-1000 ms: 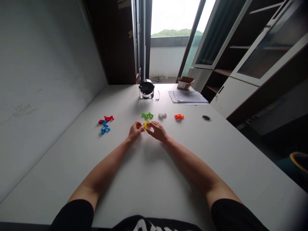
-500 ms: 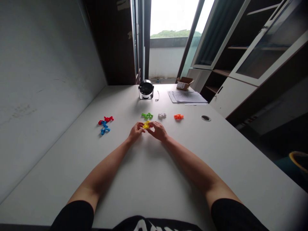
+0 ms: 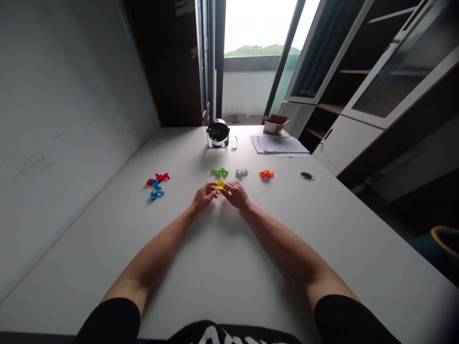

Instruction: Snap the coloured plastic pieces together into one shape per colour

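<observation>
A small yellow plastic linked piece (image 3: 219, 185) sits between my two hands, pinched by the fingertips of my left hand (image 3: 204, 197) and my right hand (image 3: 235, 196). Its lower part is hidden by my fingers. Just beyond it lies a green plastic piece (image 3: 219, 172). A white piece (image 3: 241, 172) and an orange piece (image 3: 266, 174) lie further right. To the left, a red piece (image 3: 160, 177) touches a blue piece (image 3: 155, 192).
The white table (image 3: 201, 267) runs against a wall on the left. At its far end stand a round black-and-silver fan (image 3: 217, 133), a thin wire (image 3: 234, 142), papers (image 3: 278, 144) and a cardboard box (image 3: 275, 124). A cable grommet (image 3: 307, 176) is set in the tabletop.
My fingers have closed in around the yellow piece, and my hands sit slightly closer together. The other coloured pieces have not moved.
</observation>
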The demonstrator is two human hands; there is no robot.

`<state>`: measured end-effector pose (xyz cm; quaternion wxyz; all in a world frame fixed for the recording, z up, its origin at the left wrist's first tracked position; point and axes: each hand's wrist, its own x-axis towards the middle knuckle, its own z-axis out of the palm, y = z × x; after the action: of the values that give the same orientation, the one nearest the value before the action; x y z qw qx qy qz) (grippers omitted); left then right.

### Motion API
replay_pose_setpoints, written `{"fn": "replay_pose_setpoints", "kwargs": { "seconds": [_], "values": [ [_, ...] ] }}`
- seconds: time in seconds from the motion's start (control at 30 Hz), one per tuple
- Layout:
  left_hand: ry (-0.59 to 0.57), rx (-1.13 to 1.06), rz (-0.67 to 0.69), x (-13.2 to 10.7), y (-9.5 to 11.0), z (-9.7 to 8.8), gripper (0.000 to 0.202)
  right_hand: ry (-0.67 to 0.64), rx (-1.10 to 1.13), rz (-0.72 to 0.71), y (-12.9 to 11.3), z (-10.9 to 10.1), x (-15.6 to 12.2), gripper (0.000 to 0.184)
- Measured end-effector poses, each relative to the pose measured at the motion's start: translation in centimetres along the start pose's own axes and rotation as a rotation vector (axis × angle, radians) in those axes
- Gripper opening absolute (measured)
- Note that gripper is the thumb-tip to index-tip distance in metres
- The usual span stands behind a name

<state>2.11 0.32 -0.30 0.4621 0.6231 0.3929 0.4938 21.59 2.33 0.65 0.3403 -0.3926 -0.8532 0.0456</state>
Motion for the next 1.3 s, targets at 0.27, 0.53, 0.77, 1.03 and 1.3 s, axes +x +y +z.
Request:
{"fn": "replay_pose_setpoints", "kwargs": {
  "seconds": [0.27, 0.53, 0.77, 1.03, 1.3],
  "values": [
    [-0.018, -0.053, 0.001, 0.0, 0.3, 0.0, 0.034, 0.007, 0.030, 0.040, 0.0, -0.1, -0.2, 0.041],
    [-0.007, -0.088, -0.023, 0.3, 0.1, -0.3, 0.036, 0.041, 0.102, 0.029, -0.3, -0.1, -0.2, 0.028],
    [-0.007, 0.012, 0.000, 0.2, -0.2, -0.2, 0.031, 0.025, 0.076, 0.035, -0.1, 0.0, -0.2, 0.023],
    [0.077, 0.241, 0.056, -0.4, 0.2, 0.0, 0.032, 0.033, 0.069, 0.049, 0.0, 0.2, -0.2, 0.028],
    [0.065, 0.261, 0.071, -0.5, 0.5, -0.3, 0.025, 0.021, 0.072, 0.042, 0.1, -0.2, -0.2, 0.034]
  ]
}}
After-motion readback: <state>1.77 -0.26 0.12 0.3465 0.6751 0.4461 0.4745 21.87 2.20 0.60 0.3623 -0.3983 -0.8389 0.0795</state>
